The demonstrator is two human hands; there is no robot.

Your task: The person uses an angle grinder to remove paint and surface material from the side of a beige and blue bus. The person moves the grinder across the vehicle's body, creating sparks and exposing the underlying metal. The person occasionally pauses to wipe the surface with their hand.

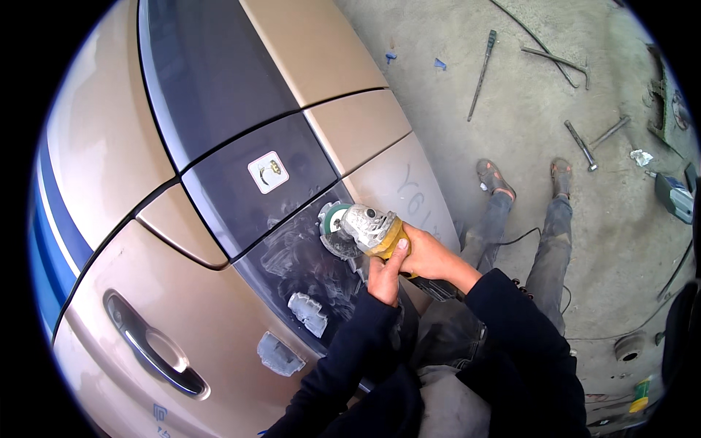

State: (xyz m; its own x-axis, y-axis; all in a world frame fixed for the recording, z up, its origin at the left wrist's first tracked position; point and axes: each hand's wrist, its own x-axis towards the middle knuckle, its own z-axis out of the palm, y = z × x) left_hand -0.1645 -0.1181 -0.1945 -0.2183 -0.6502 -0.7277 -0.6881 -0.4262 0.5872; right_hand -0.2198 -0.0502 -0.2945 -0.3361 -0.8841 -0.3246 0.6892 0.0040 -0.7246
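Note:
My right hand (432,254) is wrapped round the yellow body of an angle grinder (369,226). Pressed against the same body from the near side is my left hand (384,280), its thumb along the yellow housing and its other fingers partly hidden. The grinder's round green-edged disc (334,219) meets or hovers just over a dark, dusty panel (292,255) of a car; I cannot tell if it touches. Pale scuffs and dust spread over that panel. Below them show two ragged light-grey patches, one on the dark panel (307,314) and one on the tan bodywork (280,354).
A black door handle (150,350) and a square sticker (269,172) are on the car. Legs in grey trousers (555,244) stand on the concrete floor. Hammers (582,146), a metal bar (482,77), a green power tool (673,197) and cables (526,235) lie about.

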